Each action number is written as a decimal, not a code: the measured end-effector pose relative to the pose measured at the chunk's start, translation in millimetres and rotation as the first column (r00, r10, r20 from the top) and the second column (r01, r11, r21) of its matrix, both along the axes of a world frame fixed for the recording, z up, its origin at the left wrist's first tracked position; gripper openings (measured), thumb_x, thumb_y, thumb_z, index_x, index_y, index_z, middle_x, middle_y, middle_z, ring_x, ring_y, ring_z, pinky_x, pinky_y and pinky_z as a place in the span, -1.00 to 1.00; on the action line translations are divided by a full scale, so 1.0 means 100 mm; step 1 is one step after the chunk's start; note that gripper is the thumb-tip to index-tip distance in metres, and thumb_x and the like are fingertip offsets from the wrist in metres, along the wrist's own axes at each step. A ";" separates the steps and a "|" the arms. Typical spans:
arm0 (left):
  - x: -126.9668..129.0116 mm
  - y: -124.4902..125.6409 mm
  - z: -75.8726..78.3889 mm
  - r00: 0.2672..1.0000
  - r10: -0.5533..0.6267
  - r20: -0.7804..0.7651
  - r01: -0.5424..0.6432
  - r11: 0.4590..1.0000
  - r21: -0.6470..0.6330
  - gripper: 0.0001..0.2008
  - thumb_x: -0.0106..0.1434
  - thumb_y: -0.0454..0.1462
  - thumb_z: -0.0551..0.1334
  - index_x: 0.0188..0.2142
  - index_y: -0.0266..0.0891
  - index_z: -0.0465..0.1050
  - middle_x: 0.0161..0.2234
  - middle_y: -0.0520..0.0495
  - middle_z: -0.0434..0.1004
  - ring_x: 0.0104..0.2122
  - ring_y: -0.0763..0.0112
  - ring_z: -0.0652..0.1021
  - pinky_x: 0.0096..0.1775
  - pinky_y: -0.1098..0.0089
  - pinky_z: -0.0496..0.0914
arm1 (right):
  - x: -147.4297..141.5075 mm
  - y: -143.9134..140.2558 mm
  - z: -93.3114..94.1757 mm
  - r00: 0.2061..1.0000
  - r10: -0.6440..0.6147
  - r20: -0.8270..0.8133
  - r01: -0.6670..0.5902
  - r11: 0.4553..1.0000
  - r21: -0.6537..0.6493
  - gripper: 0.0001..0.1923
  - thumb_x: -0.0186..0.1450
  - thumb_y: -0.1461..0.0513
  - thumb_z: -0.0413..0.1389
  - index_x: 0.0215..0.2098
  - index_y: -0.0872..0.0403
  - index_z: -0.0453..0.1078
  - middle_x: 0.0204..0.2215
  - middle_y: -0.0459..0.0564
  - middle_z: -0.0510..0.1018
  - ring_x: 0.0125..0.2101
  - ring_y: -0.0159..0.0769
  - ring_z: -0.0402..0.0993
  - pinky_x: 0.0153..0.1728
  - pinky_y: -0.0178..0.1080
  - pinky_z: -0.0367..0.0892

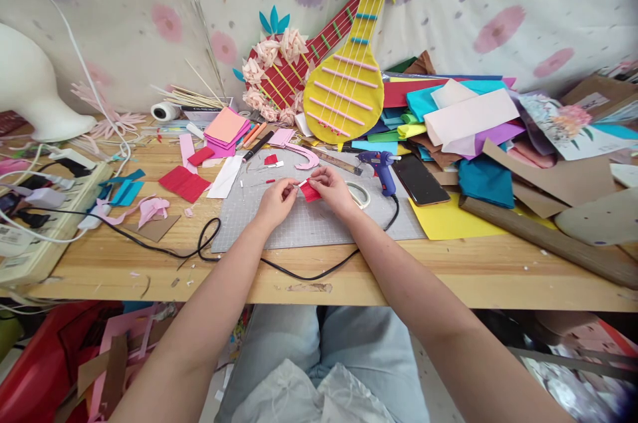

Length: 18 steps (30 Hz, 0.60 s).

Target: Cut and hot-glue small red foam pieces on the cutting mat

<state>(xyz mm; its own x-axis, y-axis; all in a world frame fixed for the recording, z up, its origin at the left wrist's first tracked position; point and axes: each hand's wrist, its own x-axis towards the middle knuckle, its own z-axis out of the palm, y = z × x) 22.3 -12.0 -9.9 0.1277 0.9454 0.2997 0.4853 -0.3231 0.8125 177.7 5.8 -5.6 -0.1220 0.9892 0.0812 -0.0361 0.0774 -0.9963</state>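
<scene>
We hold the small red piece (310, 191) just above the grey cutting mat (309, 220), near the mat's far half; it appears to be crepe or felt, though the material cannot be confirmed; a thin pale strip or stick projects from its left edge, too small to identify. The right hand (333, 189) pinches the red piece between thumb and fingertips, fingers closed on it; the left hand (278, 198) is closed on the pale end at the left edge, fingertips drawn together. For the fold or wrap in hand, we judge that the work goes best with the piece kept low over the mat, both pinches close to the joint, and tension kept even so the material does not tear or slip. On the mat's far edge lie small red scraps (270, 159) and a pink curved cut-out (305, 155); at the mat's right edge stand the blue glue gun (379, 167) and a tape roll (359, 194), the gun's black cord (309, 273) trailing across the mat's near edge; keep wrists clear of that nozzle. Right of the mat lies a dark phone (419, 179); beyond the mat leans the yellow paper guitar (349, 77).
</scene>
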 end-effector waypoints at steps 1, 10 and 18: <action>-0.01 0.01 -0.01 1.000 -0.002 -0.007 0.002 1.000 0.013 -0.80 0.14 -0.29 0.11 -0.24 -0.21 0.42 -0.39 -0.03 0.44 -0.44 0.48 0.43 -0.36 0.44 0.31 | 0.00 0.00 0.00 1.000 0.000 0.000 0.000 1.000 0.002 -0.71 -0.02 0.12 0.14 -0.38 0.04 0.19 -0.51 -0.17 0.42 -0.55 -0.47 0.30 -0.48 -0.33 0.22; -0.01 0.01 -0.02 0.998 0.016 -0.055 -0.011 0.997 0.081 -0.81 0.15 -0.28 0.11 -0.28 -0.20 0.46 -0.39 -0.04 0.44 -0.46 0.50 0.41 -0.39 0.45 0.31 | -0.01 0.01 -0.03 1.000 0.019 0.022 -0.020 0.997 0.078 -0.68 -0.02 0.12 0.15 -0.33 0.05 0.22 -0.45 -0.13 0.42 -0.48 -0.44 0.33 -0.41 -0.30 0.26; -0.01 0.00 -0.05 0.997 0.013 0.079 -0.011 1.000 -0.022 -0.77 0.11 -0.25 0.15 -0.24 -0.20 0.47 -0.39 -0.05 0.46 -0.48 0.49 0.43 -0.51 0.50 0.34 | -0.02 0.02 -0.03 1.000 0.014 -0.007 -0.014 0.997 0.075 -0.70 -0.02 0.16 0.16 -0.34 0.06 0.24 -0.47 -0.14 0.39 -0.49 -0.45 0.30 -0.41 -0.30 0.23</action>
<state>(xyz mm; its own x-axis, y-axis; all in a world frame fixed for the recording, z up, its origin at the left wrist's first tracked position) 21.2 -12.0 -14.8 0.0929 0.9530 0.2884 0.4231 -0.3000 0.8550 176.2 8.2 -8.4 -0.1348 0.9785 0.1563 -0.0454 0.1515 -0.9874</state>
